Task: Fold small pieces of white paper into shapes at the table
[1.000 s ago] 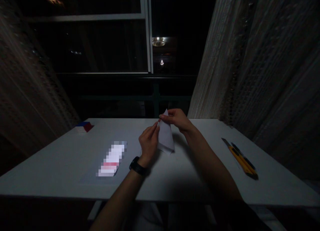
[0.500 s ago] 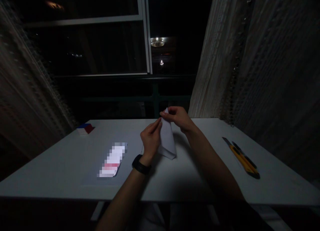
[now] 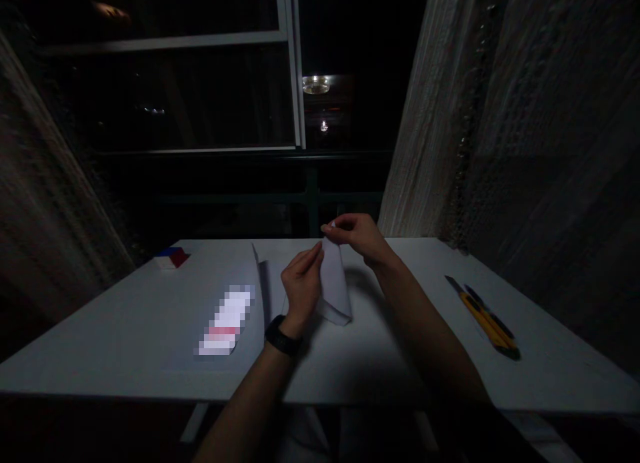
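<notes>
A folded sheet of white paper (image 3: 336, 279) stands tilted above the table, narrow at its top and wider at the bottom. My left hand (image 3: 303, 276), with a black band on the wrist, pinches its left edge. Thumb and fingers of my right hand (image 3: 357, 236) are closed on the paper's top tip. Left of my hands, a phone (image 3: 227, 321) with a lit, blurred-out screen lies on another white sheet (image 3: 257, 303), whose right edge curls up off the table.
On the white table (image 3: 100, 343), a yellow utility knife (image 3: 487, 323) with its blade out lies at the right beside a dark pen (image 3: 493, 313). A small red, white and blue block (image 3: 171, 257) sits at the far left. Curtains (image 3: 425, 116) and a dark window stand behind.
The right edge of the sheet under the phone has lifted. The folded paper's tip has dipped slightly between my right fingers. Both hands stay nearly in place.
</notes>
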Action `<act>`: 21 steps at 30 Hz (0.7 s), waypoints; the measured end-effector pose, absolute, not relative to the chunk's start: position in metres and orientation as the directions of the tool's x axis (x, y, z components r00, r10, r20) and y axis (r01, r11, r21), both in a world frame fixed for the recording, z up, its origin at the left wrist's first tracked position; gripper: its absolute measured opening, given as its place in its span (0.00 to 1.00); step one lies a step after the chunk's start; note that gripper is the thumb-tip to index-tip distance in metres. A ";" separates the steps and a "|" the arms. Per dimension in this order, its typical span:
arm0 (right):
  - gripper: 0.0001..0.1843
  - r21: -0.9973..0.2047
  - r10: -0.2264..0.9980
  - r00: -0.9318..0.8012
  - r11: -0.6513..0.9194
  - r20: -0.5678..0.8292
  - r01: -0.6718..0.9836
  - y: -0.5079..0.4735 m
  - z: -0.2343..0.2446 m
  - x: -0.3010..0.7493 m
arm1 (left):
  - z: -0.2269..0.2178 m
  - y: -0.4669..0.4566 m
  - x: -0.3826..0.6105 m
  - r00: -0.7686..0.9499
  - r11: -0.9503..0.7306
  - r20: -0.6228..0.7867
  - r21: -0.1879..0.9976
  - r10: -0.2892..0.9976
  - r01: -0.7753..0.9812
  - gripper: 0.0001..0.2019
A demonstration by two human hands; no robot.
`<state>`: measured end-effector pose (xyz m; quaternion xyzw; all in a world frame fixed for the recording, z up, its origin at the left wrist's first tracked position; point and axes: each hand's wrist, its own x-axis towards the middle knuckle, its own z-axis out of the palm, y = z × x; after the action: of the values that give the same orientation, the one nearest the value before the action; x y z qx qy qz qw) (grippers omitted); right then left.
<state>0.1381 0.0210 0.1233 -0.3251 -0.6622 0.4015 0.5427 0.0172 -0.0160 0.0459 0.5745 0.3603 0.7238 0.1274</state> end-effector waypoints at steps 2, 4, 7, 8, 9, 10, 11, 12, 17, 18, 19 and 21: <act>0.20 -0.885 0.869 -0.185 0.466 0.459 -0.007 0.021 0.123 0.138 | 0.045 -0.016 0.017 -0.323 -0.707 0.739 0.667 0.590 0.235 0.11; 0.21 -0.885 0.873 -0.165 0.466 0.459 0.001 0.021 0.123 0.138 | 0.043 -0.016 0.016 -0.329 -0.705 0.738 0.668 0.588 0.238 0.11; 0.21 -0.881 0.870 -0.162 0.473 0.465 0.010 0.021 0.123 0.138 | 0.042 -0.017 0.015 -0.317 -0.708 0.744 0.663 0.588 0.243 0.11; 0.21 -0.879 0.867 -0.168 0.477 0.469 0.008 0.021 0.123 0.138 | 0.042 -0.017 0.015 -0.314 -0.709 0.744 0.663 0.590 0.241 0.11; 0.21 -0.877 0.864 -0.174 0.481 0.473 0.006 0.021 0.123 0.138 | 0.042 -0.017 0.014 -0.311 -0.710 0.744 0.664 0.592 0.236 0.11; 0.20 -0.875 0.861 -0.179 0.484 0.476 0.002 0.021 0.123 0.139 | 0.042 -0.018 0.014 -0.308 -0.712 0.744 0.663 0.593 0.230 0.11; 0.20 -0.874 0.860 -0.179 0.486 0.478 0.000 0.021 0.123 0.139 | 0.042 -0.018 0.014 -0.309 -0.716 0.744 0.662 0.592 0.224 0.11; 0.20 -0.874 0.860 -0.177 0.486 0.479 -0.003 0.021 0.123 0.139 | 0.042 -0.018 0.014 -0.310 -0.718 0.745 0.660 0.590 0.219 0.11; 0.20 -0.883 0.869 -0.159 0.469 0.468 -0.033 0.019 0.124 0.138 | 0.044 -0.020 0.015 -0.308 -0.725 0.749 0.655 0.586 0.213 0.11; 0.20 -0.883 0.870 -0.158 0.468 0.468 -0.036 0.019 0.124 0.138 | 0.043 -0.020 0.016 -0.307 -0.724 0.749 0.655 0.587 0.213 0.11; 0.20 -0.882 0.869 -0.159 0.470 0.469 -0.035 0.018 0.124 0.138 | 0.043 -0.021 0.016 -0.308 -0.724 0.748 0.656 0.587 0.214 0.11; 0.20 -0.880 0.867 -0.158 0.474 0.472 -0.027 0.018 0.124 0.138 | 0.043 -0.021 0.016 -0.314 -0.721 0.745 0.659 0.588 0.215 0.11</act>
<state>0.1376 0.0182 0.1244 -0.3238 -0.6487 0.3979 0.5622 0.0161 -0.0211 0.0429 0.5717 0.3513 0.7304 0.1276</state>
